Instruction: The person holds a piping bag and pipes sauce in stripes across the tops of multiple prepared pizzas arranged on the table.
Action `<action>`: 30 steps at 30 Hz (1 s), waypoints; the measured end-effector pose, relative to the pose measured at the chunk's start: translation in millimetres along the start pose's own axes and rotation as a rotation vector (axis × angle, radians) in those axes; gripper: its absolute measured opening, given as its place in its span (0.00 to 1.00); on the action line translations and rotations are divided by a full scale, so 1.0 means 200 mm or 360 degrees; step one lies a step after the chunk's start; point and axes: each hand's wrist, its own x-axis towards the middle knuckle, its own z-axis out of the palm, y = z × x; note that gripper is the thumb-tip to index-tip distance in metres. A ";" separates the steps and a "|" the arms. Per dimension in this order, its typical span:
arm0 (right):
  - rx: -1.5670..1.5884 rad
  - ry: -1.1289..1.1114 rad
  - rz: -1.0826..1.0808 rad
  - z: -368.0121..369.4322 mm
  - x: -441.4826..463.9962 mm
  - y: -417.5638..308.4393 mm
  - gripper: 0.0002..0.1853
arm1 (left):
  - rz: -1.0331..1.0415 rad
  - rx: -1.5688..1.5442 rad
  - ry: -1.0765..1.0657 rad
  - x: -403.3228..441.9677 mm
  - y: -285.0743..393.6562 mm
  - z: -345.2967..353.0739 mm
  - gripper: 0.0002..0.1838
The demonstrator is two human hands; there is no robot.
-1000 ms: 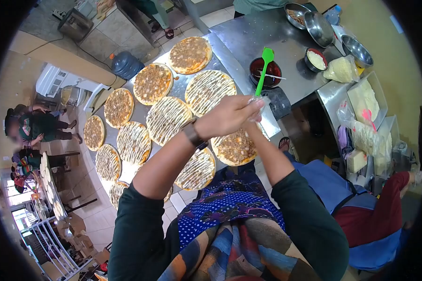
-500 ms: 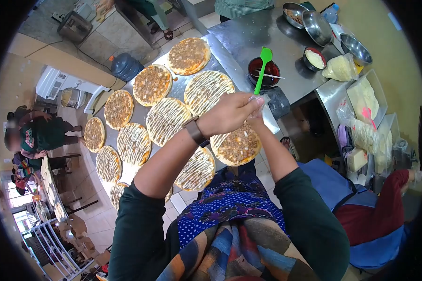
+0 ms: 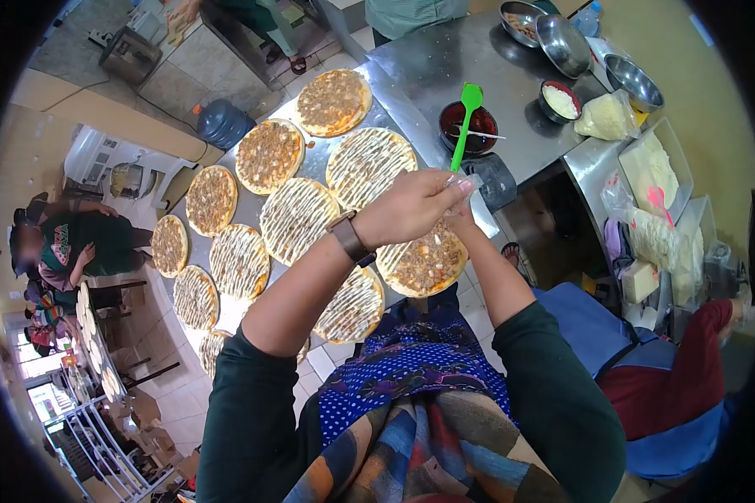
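My left hand (image 3: 415,206), with a brown watch strap at the wrist, is closed on a clear plastic bag (image 3: 476,181) whose edge shows past the fingertips. Just under it, my right hand (image 3: 463,220) has its fingers curled; the left hand mostly hides what it grips. Both are over a round pizza (image 3: 428,264) with brown crumbled topping and pale lines on its left part. Other pizzas lie to the left, some striped with pale sauce (image 3: 300,220), others plain brown (image 3: 270,156). A green spatula (image 3: 466,126) rests across a dark red bowl (image 3: 481,144), beyond my hands.
Metal bowls (image 3: 562,46) and a bowl of white shreds (image 3: 559,101) stand on the steel table (image 3: 411,59). Plastic tubs (image 3: 656,172) are at the right, near a seated person's blue and maroon clothing (image 3: 587,327). Another person (image 3: 88,241) stands far left.
The person at the far left has shifted and lifted a forearm. A person's green-striped clothing at the top has moved left. My hands stay together over the same pizza with little visible movement.
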 end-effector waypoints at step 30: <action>-0.1495 0.0317 0.0010 0.16 -0.08 -0.16 0.09 | 0.0117 0.0086 0.0065 -0.01 0.00 0.01 0.20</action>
